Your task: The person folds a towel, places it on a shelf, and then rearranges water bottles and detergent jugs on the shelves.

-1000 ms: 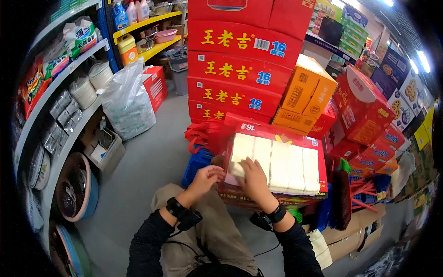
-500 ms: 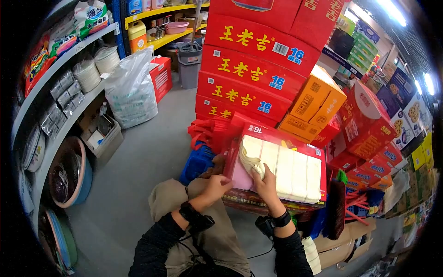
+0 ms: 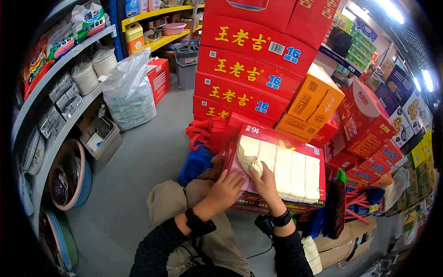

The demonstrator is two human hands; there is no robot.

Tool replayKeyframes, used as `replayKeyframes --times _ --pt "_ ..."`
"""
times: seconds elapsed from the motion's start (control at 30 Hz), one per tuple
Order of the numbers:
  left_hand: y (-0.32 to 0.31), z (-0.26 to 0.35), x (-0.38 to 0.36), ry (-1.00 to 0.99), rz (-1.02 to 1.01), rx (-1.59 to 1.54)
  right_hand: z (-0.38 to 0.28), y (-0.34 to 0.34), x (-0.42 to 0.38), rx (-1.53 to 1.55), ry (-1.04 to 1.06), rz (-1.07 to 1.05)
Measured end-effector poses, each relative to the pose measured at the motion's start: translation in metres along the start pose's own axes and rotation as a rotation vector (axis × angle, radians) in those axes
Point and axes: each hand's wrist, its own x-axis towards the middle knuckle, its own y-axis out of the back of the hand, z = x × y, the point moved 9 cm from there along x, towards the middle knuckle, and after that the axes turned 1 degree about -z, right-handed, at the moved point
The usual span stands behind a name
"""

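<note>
- The red box (image 3: 277, 171) lies open on a low stack in front of the seated person, just below the tall pile of red cartons (image 3: 249, 60). A row of pale folded cloths (image 3: 290, 168) fills it side by side.
- The right hand (image 3: 266, 181) has its grip closed on the leftmost cloth (image 3: 250, 159), which is peeled up and bunched at the box's left end; the pink lining beneath it shows.
- The left hand (image 3: 227, 189) lies flat, fingers spread wide and holding nothing, pressing the near left corner of the box.
- To do this lift well, it seems best that the flat hand keep weight on the box so it does not slide or tip off the stack as the cloth comes up.
- A pull straight up and away from the neighbouring cloths would likely keep the rest of the row in place; a sideways drag could ruffle the next one.
- A white sack (image 3: 129, 92) and shelves (image 3: 69, 83) stand well apart to the left, out of the way.
</note>
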Motion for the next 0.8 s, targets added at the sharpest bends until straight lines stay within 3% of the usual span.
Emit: replayKeyframes --times 0.13,0.23,0.33,0.43,0.47,0.5,0.57,0.7,0.8 --pt "-0.021 -0.015 -0.009 0.070 -0.142 -0.007 -0.004 0.006 0.003 -0.018 0.045 0.044" --pt "-0.007 -0.041 -0.008 0.250 0.044 -0.518 -0.020 0.010 -0.001 -0.100 0.057 0.089" --pt "-0.020 -0.063 -0.001 0.551 0.109 -1.374 -0.032 0.011 -0.005 -0.241 0.112 0.151" --pt "-0.055 -0.074 0.020 0.882 0.025 -2.016 -0.045 0.009 -0.009 -0.364 0.219 0.183" --pt "-0.064 -0.081 0.032 0.846 0.059 -2.140 -0.055 0.007 -0.012 -0.420 0.278 0.193" --pt "-0.072 -0.087 0.043 0.790 0.031 -2.170 -0.062 0.004 -0.015 -0.477 0.337 0.204" --pt "-0.081 -0.092 0.063 0.666 -0.032 -2.225 -0.057 -0.021 -0.017 -0.590 0.394 0.012" --pt "-0.075 -0.102 0.069 0.729 -0.092 -1.859 -0.065 -0.014 -0.028 -0.640 0.429 -0.041" --pt "-0.052 -0.102 0.082 0.639 0.038 -1.680 -0.060 0.003 -0.036 -0.613 0.434 0.007"
